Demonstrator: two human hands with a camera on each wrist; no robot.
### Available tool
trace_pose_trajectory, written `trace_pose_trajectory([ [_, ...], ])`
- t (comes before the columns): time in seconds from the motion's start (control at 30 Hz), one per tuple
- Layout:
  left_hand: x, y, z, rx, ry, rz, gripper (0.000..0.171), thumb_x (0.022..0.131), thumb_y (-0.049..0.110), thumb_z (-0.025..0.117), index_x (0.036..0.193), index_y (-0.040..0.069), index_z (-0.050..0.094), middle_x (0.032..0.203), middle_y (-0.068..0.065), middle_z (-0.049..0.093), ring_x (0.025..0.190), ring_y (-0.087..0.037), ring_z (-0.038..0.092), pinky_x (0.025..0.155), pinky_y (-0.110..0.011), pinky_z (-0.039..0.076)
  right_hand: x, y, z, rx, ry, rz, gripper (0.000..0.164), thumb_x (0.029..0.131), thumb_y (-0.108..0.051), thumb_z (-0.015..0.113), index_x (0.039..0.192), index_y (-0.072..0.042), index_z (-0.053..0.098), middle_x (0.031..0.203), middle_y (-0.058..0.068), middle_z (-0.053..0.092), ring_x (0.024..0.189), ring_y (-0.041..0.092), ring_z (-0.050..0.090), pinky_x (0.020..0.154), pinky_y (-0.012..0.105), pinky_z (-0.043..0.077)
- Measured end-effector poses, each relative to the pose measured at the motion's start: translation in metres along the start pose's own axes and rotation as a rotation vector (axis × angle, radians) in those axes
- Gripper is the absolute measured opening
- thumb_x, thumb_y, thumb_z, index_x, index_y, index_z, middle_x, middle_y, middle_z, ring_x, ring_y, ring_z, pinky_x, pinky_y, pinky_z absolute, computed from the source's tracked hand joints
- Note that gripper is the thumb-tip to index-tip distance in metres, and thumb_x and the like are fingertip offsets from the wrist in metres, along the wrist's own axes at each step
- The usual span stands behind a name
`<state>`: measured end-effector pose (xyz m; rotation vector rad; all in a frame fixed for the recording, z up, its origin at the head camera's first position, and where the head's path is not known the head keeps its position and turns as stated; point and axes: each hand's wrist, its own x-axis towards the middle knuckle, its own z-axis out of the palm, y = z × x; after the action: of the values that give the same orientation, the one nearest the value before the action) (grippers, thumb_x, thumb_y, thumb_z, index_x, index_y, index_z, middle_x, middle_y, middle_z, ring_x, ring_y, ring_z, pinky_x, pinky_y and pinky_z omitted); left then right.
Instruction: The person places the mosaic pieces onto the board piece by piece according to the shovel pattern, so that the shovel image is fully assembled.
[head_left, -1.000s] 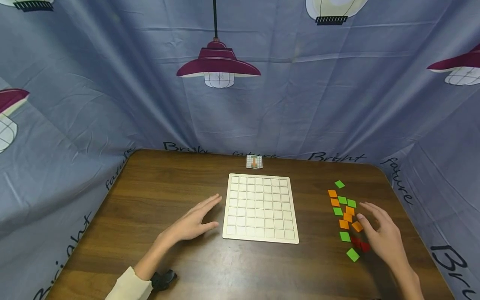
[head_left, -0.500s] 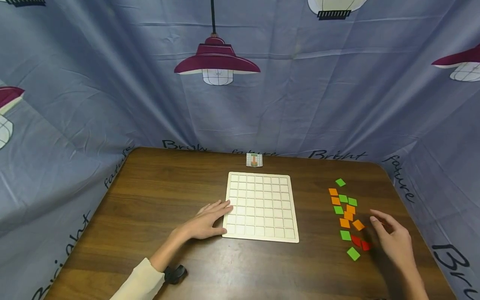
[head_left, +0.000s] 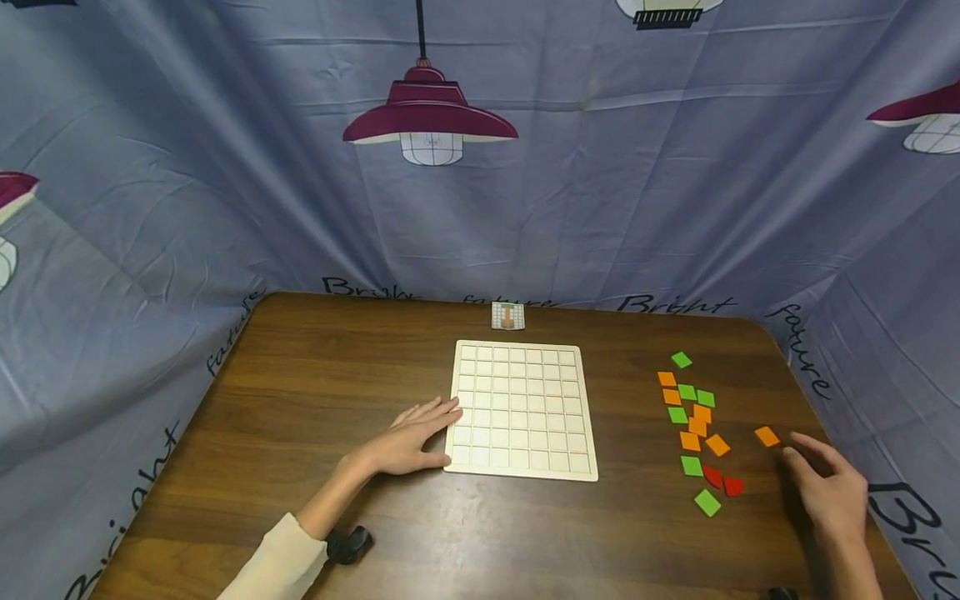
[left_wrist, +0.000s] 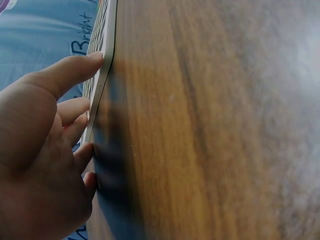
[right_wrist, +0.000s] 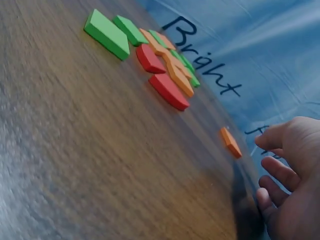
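Note:
A pale square grid board point(head_left: 525, 478) lies on the table. My left hand point(head_left: 408, 446) rests its spread fingers on the board's left edge, with the thumb at the near left corner. In the left wrist view the thumb point(left_wrist: 75, 70) reaches the board's rim. On the right, my right hand point(head_left: 828, 492) hovers with bent, parted fingers just beside a lone orange tile point(head_left: 767, 437). In the right wrist view the hand point(right_wrist: 295, 185) has nothing between its fingers, and the orange tile point(right_wrist: 230, 143) lies flat on the wood.
Several green tiles point(head_left: 707, 502) and orange tiles point(head_left: 690, 442) lie loosely scattered right of the board. Two red pieces point(head_left: 732, 487) with a curved side are among them. A small printed grid card point(head_left: 507, 316) lies behind the board. Blue curtain point(head_left: 600, 208) surrounds the table point(head_left: 337, 350).
My left hand has moved right, onto the board's edge. My right hand has drawn away to the right from the scattered tiles, and the lone orange tile now shows beside its fingertips.

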<state>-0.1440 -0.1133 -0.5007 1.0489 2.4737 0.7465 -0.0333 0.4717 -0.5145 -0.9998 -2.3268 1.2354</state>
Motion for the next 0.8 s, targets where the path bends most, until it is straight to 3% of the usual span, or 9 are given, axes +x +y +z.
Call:
trace_pose_trajectory([
  [0.13,0.000,0.000,0.000,-0.003,0.000,0.000,0.073,0.096,0.032,0.066,0.156,0.007,0.034,0.163,-0.011,0.023,0.149,-0.037,0.014,0.115,-0.061,0.013,0.004,0.008,0.000,0.008,-0.013,0.038,0.040,0.095,-0.022,0.069,0.134,-0.020,0.066,0.093,-0.030,0.054,0.090,-0.005,0.049,0.068,0.008,0.037],
  [0.27,0.001,-0.003,0.000,-0.005,0.001,-0.002,0.072,0.096,0.033,0.066,0.156,0.007,0.034,0.163,-0.010,0.023,0.149,-0.037,0.014,0.115,-0.062,0.013,0.006,0.009,0.003,0.048,-0.004,0.004,0.036,0.092,-0.015,0.072,0.128,-0.018,0.070,0.082,-0.035,0.053,0.079,-0.011,0.048,0.065,0.007,0.037],
  [0.4,0.002,-0.003,-0.001,-0.008,0.003,0.000,0.072,0.096,0.033,0.066,0.156,0.008,0.034,0.163,-0.010,0.023,0.150,-0.036,0.013,0.115,-0.061,0.012,0.004,0.008,0.008,0.021,0.023,-0.040,0.033,0.091,-0.015,0.074,0.123,-0.017,0.072,0.084,-0.033,0.052,0.081,-0.011,0.047,0.068,0.008,0.035],
  [0.57,0.001,-0.004,0.000,-0.012,0.006,0.002,0.072,0.096,0.034,0.066,0.156,0.008,0.034,0.163,-0.010,0.023,0.150,-0.036,0.014,0.115,-0.061,0.012,-0.004,0.005,0.016,-0.064,0.008,-0.109,0.031,0.089,-0.022,0.076,0.118,-0.009,0.071,0.088,-0.026,0.051,0.083,-0.008,0.046,0.071,0.014,0.033],
  [0.8,0.001,-0.004,0.002,-0.015,-0.006,-0.002,0.073,0.097,0.034,0.065,0.156,0.009,0.033,0.164,-0.009,0.023,0.150,-0.036,0.013,0.115,-0.061,0.012,-0.010,-0.005,0.031,-0.113,-0.068,-0.297,0.034,0.092,-0.020,0.074,0.117,0.001,0.069,0.084,-0.032,0.054,0.079,-0.015,0.049,0.068,0.008,0.036],
])
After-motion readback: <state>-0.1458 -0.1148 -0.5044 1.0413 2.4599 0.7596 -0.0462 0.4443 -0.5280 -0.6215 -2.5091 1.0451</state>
